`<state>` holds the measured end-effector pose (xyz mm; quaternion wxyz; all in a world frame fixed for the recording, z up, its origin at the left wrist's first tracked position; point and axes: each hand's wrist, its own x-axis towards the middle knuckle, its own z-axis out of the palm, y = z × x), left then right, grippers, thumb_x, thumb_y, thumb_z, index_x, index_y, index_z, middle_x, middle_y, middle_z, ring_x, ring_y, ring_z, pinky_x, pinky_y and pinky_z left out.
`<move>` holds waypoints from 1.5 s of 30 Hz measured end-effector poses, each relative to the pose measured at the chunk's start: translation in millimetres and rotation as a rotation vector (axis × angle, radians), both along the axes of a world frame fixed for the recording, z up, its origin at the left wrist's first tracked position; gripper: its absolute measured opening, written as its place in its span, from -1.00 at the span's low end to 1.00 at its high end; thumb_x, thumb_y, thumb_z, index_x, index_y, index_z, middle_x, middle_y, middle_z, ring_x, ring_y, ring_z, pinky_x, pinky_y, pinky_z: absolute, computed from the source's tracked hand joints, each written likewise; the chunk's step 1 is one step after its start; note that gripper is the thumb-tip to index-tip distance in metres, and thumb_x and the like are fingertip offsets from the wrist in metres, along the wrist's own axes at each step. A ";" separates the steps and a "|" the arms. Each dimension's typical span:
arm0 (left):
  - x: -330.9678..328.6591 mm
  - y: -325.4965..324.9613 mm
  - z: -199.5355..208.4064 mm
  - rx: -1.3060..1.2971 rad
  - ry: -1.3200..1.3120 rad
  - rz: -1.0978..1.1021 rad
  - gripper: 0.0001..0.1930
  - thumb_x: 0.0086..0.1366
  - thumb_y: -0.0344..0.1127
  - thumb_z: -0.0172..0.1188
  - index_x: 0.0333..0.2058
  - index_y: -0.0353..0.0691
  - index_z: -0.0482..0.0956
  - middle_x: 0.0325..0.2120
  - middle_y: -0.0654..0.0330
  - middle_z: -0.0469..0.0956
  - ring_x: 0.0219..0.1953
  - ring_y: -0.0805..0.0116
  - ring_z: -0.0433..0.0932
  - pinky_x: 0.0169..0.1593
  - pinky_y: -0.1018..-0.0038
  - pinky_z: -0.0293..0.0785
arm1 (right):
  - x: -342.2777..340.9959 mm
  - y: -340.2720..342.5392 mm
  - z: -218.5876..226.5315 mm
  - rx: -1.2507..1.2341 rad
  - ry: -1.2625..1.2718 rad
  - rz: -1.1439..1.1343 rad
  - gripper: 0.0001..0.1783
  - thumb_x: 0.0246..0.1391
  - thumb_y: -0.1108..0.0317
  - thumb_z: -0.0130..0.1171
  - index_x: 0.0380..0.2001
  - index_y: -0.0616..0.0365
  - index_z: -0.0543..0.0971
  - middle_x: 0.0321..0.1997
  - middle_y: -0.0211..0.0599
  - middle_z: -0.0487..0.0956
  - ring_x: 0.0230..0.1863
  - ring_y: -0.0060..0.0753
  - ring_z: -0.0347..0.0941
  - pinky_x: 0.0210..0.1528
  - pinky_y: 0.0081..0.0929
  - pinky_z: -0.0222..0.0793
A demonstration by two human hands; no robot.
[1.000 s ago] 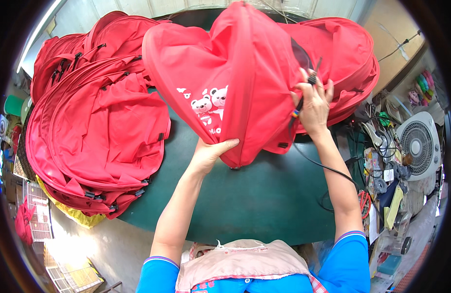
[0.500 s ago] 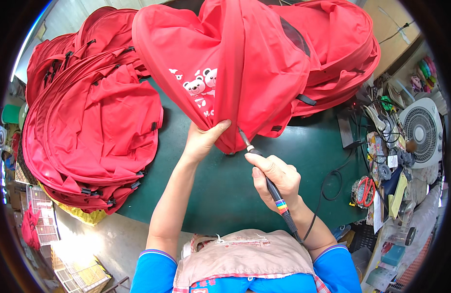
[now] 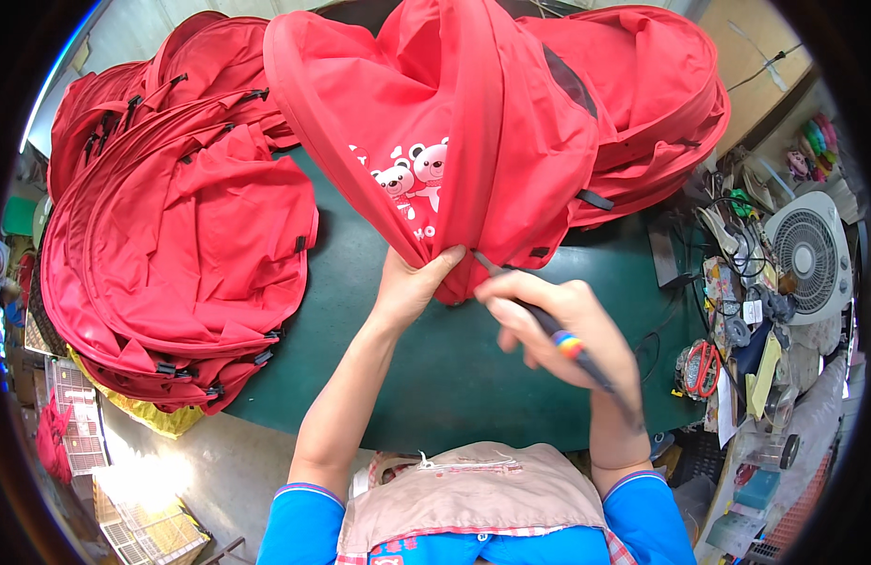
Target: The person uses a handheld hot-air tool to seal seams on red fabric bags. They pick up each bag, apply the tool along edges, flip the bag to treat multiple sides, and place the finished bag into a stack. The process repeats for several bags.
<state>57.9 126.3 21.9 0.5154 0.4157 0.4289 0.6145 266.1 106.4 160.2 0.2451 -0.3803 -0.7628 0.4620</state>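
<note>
One left hand [image 3: 409, 284]: pinching red fabric canopy [image 3: 525, 141], inside green table's [image 3: 440, 400] near edge
Right hand [image 3: 583, 315]: gripping black pen-shaped tool [image 3: 568, 346]

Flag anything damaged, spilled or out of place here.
No spill stands out, nor damage on the red cover in the left hand. What looks untidy is right of the green table: a jumble of cables and small items beside the pale fan.
</note>
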 end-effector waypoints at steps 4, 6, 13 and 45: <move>14.0 -3.0 -2.5 -0.010 -0.015 0.070 -0.44 0.25 -0.36 0.42 0.18 -0.31 0.42 0.04 0.13 0.60 0.08 0.36 0.56 0.15 0.34 0.50 | -3.0 19.2 -2.5 0.300 0.725 -0.039 -0.88 0.33 0.40 0.17 -0.19 0.23 0.51 -0.40 -0.30 0.65 -0.47 -0.55 0.57 -0.41 -0.67 0.41; 27.3 -5.0 -4.1 -0.068 -0.004 0.096 -0.41 0.24 -0.35 0.43 0.20 -0.31 0.40 0.05 0.13 0.59 0.09 0.36 0.55 0.16 0.33 0.49 | -20.3 54.6 -42.8 0.923 0.387 -0.301 -0.79 0.21 0.46 0.26 -0.14 0.11 0.46 0.05 -0.03 0.62 0.01 -0.23 0.55 0.03 -0.36 0.35; 15.9 -26.4 1.6 0.089 -0.434 0.563 -0.66 0.35 -0.34 0.34 0.04 -0.38 0.60 -0.02 0.13 0.65 -0.03 0.38 0.62 0.08 0.41 0.55 | -21.9 138.4 -119.4 1.165 0.194 -0.498 -0.63 0.11 0.46 0.32 -0.09 0.01 0.39 0.35 0.02 0.47 0.45 0.05 0.28 0.50 0.07 -0.10; -19.5 5.9 55.9 0.107 0.793 0.200 -0.71 0.26 -0.29 0.35 -0.36 -0.51 0.64 -0.49 -0.06 0.70 -0.50 0.17 0.69 -0.39 0.27 0.53 | 11.5 11.3 -75.4 -0.173 0.512 -0.189 -0.66 0.38 0.29 0.00 -0.07 0.26 0.69 -0.59 -0.46 0.54 -0.69 -0.71 0.33 -0.60 -0.69 0.24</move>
